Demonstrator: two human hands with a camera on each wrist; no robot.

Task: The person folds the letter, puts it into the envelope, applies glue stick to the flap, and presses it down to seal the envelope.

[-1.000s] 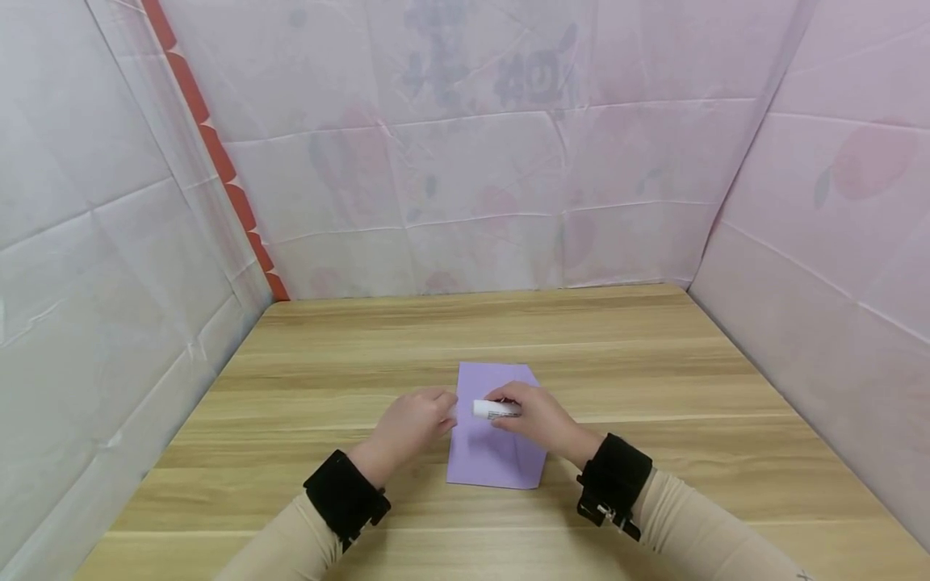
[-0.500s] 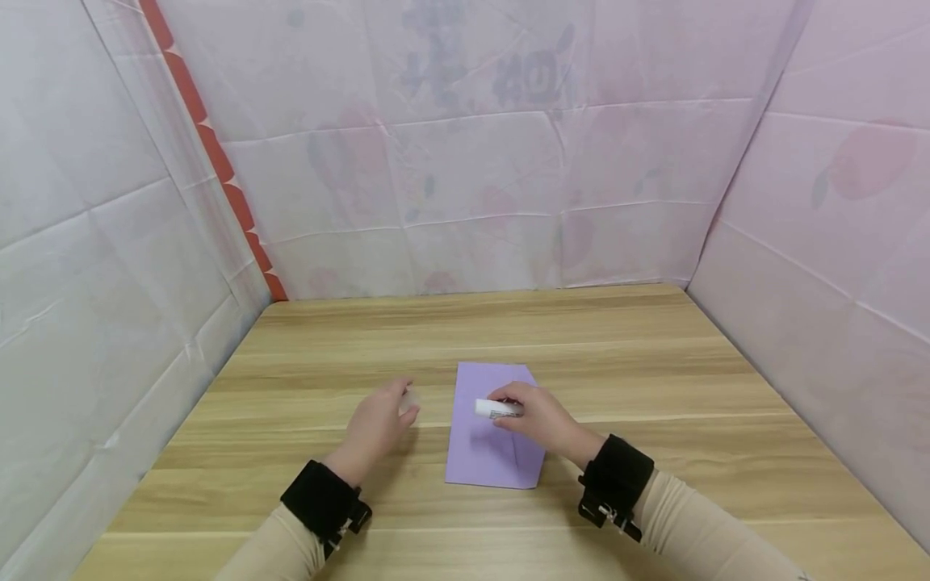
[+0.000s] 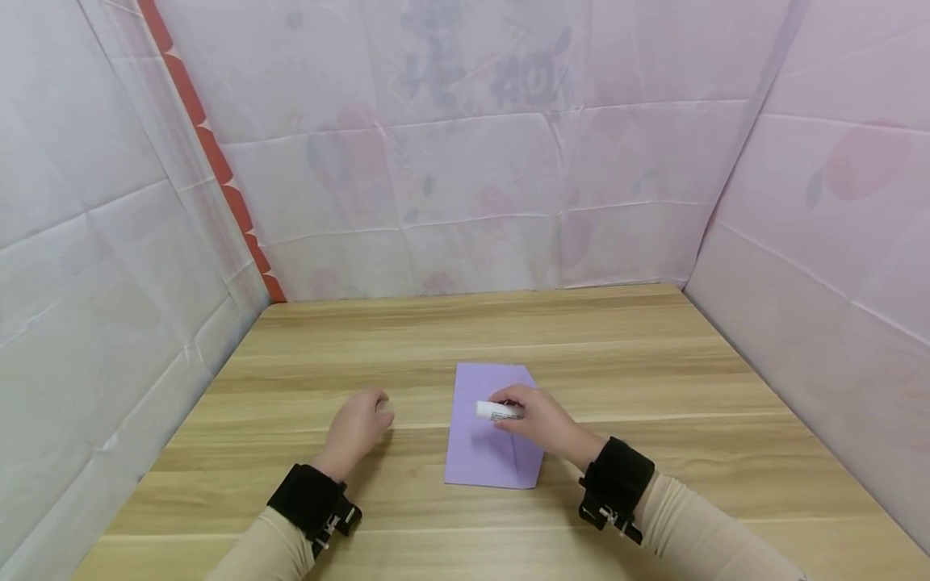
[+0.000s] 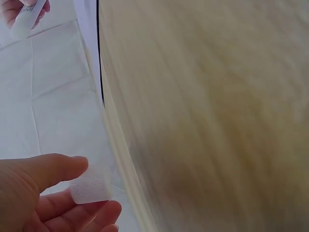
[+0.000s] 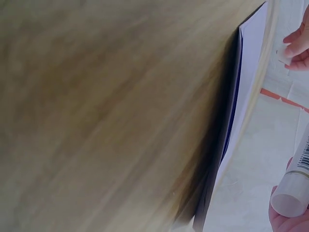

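— over the purple paper point(image 3: 488, 452) on the counter point(image 3: 654, 379), what's your right hand point(image 3: 543, 423) got?
— your grip's around the glue stick point(image 3: 498, 411); your left hand point(image 3: 354, 429) pinches its ribbed cap point(image 4: 89, 189), well apart.

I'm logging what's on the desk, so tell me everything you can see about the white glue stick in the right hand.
The glue stick is a small white tube with dark print and a barcode on its side. Its cap is off: the right wrist view shows the pale, rounded open end. The right hand grips it, lying roughly level with that end pointing left, over the purple paper on the wooden table. Whether the tip touches the paper cannot be told. The left hand pinches the ribbed, translucent cap.
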